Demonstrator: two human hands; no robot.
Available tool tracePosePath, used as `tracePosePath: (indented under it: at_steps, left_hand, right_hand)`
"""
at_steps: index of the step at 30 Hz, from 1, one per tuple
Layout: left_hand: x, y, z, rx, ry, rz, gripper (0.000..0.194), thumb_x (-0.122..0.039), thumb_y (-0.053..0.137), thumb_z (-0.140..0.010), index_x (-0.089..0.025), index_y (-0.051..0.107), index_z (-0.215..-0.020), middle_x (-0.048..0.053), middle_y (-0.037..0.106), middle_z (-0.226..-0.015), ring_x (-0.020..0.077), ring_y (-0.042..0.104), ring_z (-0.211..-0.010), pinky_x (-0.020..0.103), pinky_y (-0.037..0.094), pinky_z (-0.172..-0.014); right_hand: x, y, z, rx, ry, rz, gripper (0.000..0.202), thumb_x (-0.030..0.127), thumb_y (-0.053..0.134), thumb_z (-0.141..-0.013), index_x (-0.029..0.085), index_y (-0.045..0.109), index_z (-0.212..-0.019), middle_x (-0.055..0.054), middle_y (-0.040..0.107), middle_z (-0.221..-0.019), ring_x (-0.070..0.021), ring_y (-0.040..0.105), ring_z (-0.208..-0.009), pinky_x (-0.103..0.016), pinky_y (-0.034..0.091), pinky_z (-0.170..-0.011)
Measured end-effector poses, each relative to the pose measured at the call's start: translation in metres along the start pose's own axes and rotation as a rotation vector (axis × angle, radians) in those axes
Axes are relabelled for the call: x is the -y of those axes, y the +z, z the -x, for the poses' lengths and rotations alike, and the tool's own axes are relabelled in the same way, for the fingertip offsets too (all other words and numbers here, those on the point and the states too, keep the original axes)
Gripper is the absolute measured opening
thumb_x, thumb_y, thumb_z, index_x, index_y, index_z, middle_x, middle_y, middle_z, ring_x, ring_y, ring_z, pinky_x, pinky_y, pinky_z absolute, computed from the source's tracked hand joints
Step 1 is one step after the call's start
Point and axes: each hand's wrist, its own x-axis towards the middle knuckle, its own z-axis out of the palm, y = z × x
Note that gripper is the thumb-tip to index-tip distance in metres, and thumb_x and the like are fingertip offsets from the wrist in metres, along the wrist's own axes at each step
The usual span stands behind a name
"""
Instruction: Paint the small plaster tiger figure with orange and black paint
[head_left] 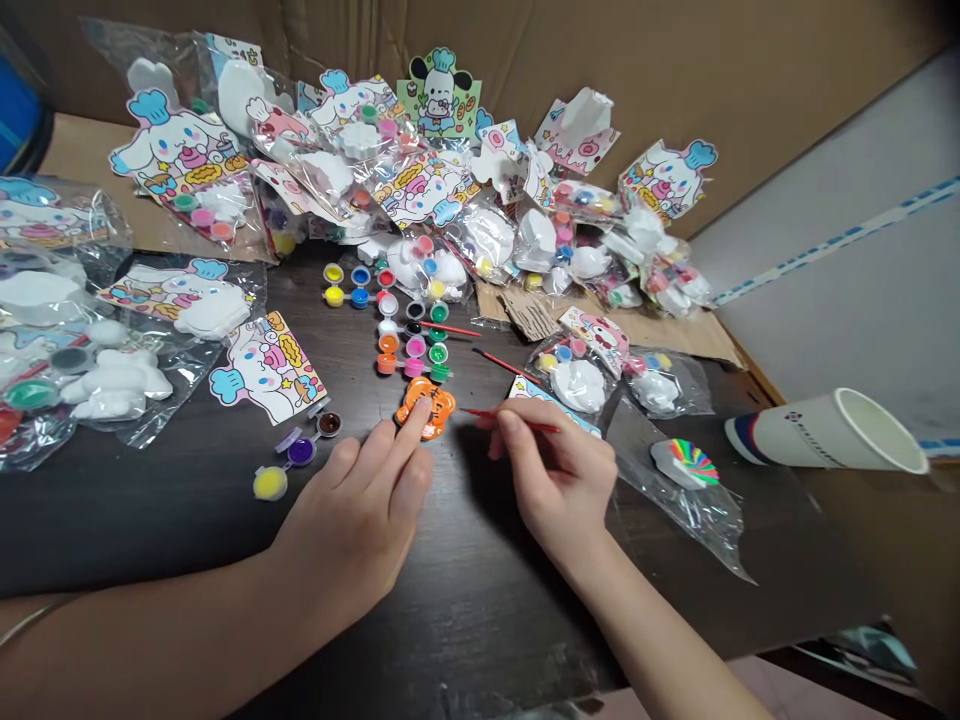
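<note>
A small painted orange plaster figure (442, 405) with black line markings lies in the middle of the dark table. My left hand (371, 490) holds it down with the index fingertip; the other fingers are curled and the thumb is hidden. Between the thumb and fingers of my right hand (551, 465) is a thin red paintbrush (487, 413). Its tip points left, just beside the figure's right edge. Above the figure stand small open paint pots (415, 345) in several colours. Nearer my left hand are purple (301, 452), brown (328, 424) and yellow (270, 484) paints.
Two more paintbrushes (506, 366) lie beyond my right hand. Bagged white plaster figures (484, 235) with cartoon cards pile up along the back and left. At right are a paper cup (817, 430) and a rainbow-striped piece (686, 463) on a plastic bag.
</note>
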Motion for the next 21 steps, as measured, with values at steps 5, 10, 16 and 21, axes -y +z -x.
tracePosePath:
  at_steps: [5, 10, 16, 21]
  left_hand:
    - [-0.0003, 0.0001, 0.0000, 0.005, -0.002, 0.000, 0.023, -0.007, 0.040, -0.085, -0.010, 0.060, -0.095, 0.016, 0.069, -0.115, 0.0257, 0.060, -0.094, 0.035, 0.042, -0.071]
    - [-0.0010, 0.0014, -0.0004, -0.009, 0.005, 0.005, 0.022, -0.006, 0.040, -0.086, -0.009, 0.059, -0.097, 0.018, 0.068, -0.114, 0.0259, 0.060, -0.094, 0.035, 0.041, -0.071]
    - [-0.0003, 0.0017, 0.0008, -0.005, 0.004, 0.010, 0.022, -0.006, 0.040, -0.085, -0.009, 0.059, -0.096, 0.017, 0.069, -0.112, 0.0257, 0.060, -0.093, 0.035, 0.041, -0.070]
    - [-0.0005, 0.0007, 0.0005, 0.003, 0.001, 0.006, 0.022, -0.006, 0.042, -0.084, -0.009, 0.059, -0.097, 0.017, 0.067, -0.118, 0.0260, 0.060, -0.095, 0.035, 0.041, -0.072]
  right_hand:
    - [0.0003, 0.0006, 0.0001, 0.026, 0.027, 0.004, 0.014, 0.009, 0.053, -0.088, 0.016, 0.062, -0.079, 0.000, 0.064, -0.060, -0.0085, 0.058, -0.049, -0.020, 0.048, -0.051]
    - [0.0022, -0.0003, 0.0015, 0.095, 0.002, -0.099, 0.016, 0.007, 0.052, -0.086, 0.017, 0.061, -0.076, 0.000, 0.064, -0.060, -0.0081, 0.057, -0.047, -0.020, 0.048, -0.049]
    - [0.0041, -0.0011, 0.0018, 0.060, 0.036, -0.105, 0.017, 0.007, 0.052, -0.086, 0.017, 0.061, -0.075, 0.001, 0.064, -0.059, -0.0080, 0.055, -0.045, -0.020, 0.047, -0.047]
    - [0.0047, -0.0015, 0.0015, 0.079, 0.037, -0.089, 0.017, 0.007, 0.054, -0.086, 0.017, 0.062, -0.076, 0.000, 0.064, -0.060, -0.0080, 0.056, -0.045, -0.020, 0.047, -0.047]
